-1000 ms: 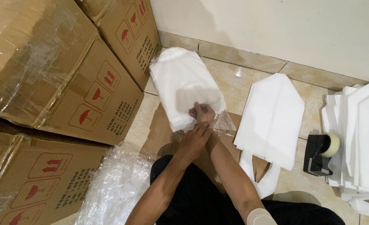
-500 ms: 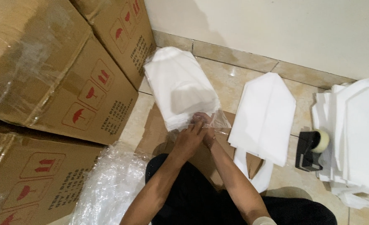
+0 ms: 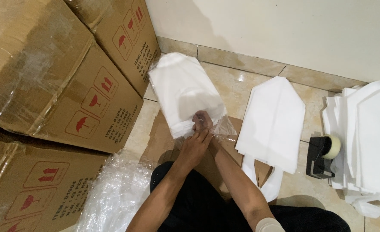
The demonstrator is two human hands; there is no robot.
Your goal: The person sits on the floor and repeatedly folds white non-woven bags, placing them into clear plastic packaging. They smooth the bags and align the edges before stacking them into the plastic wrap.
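A clear plastic bag packed with a stack of folded white bags (image 3: 185, 92) lies on the tiled floor in front of me. Both hands meet at its near, open end. My left hand (image 3: 195, 146) reaches forward with its fingers on the loose plastic flap. My right hand (image 3: 202, 121) sits just beyond it, fingers curled, pinching the plastic at the bag's mouth. The two hands overlap, so the exact grip is partly hidden. A flat piece of brown cardboard (image 3: 162, 137) lies under the bag's near end.
Stacked brown cartons (image 3: 61, 86) fill the left side. Crumpled clear plastic (image 3: 112, 193) lies by my left knee. A loose stack of white bags (image 3: 273, 122) lies to the right, then a black tape dispenser (image 3: 323, 155) and a bigger white pile (image 3: 370, 141) by the wall.
My hands stay at the packed bag's mouth, shifting slightly as they work the plastic. The view has drifted a little, so things sit slightly further left in the picture.
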